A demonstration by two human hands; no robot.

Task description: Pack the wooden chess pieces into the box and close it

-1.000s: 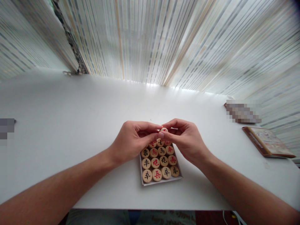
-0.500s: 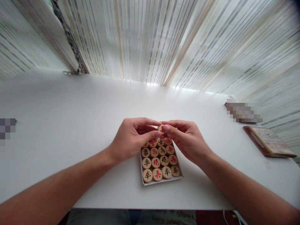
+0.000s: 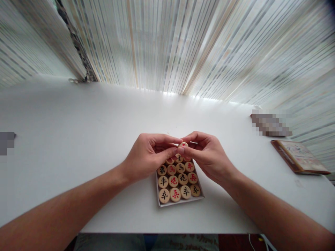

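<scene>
Both hands meet above the far end of a shallow white box (image 3: 180, 203) filled with rows of round wooden Chinese chess pieces (image 3: 173, 181), marked in red or black. Between the fingertips is one more Chinese chess piece (image 3: 184, 144) with a red mark, mostly covered by a thumb. My left hand (image 3: 151, 150) pinches it from the left with thumb and fingers. From the right, my right hand (image 3: 204, 150) grips the same piece, its thumb across the face. The hands hide the box's far rows.
The box lies on a white table (image 3: 86, 139) near its front edge. At the right is a brown-edged book or flat case (image 3: 300, 157), with a blurred-out item (image 3: 272, 124) behind it. Another blurred item (image 3: 6, 141) sits at the left edge. Striped curtains (image 3: 157, 45) hang along the back.
The piece between my fingertips has turned or tilted, and my right thumb has slid left across it, covering more of its red character. The box stays in place.
</scene>
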